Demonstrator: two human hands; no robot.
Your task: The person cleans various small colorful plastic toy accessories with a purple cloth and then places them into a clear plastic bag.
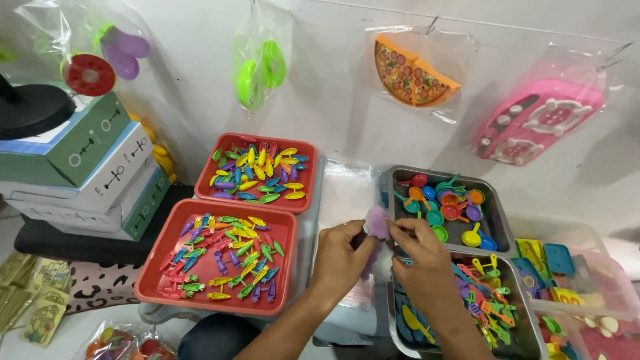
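Two hands meet over the middle of the workspace in the head view: the left hand [343, 257] and the right hand [420, 257] both pinch a small purple toy piece [377, 222], each with fingertips closed on it, so it hangs in the air between them just in front of the metal tray of small pans [497, 220] and above a clear plastic bag [343, 193] lying flat on the surface. Its exact shape is hard to tell, since the fingers cover part of it. To the left sit two red trays, the near red tray [150, 283] scattered with little carrot-like pieces and the far red tray [207, 183] full of leaf-shaped ones in many colours. Below the right wrist is a second metal tray [400, 340] holding toy utensils, and further right a clear bin [600, 280] of mixed parts. Toy samples in bags hang on the white wall, among them a pizza slice toy [413, 73] and a pink stove toy [540, 120]. As I judge it, the grip is light and shared, so if either hand lets go early the piece could drop into one of the trays and get lost among the loose parts; the right forearm also hangs close over the utensil tray and could knock pieces out.
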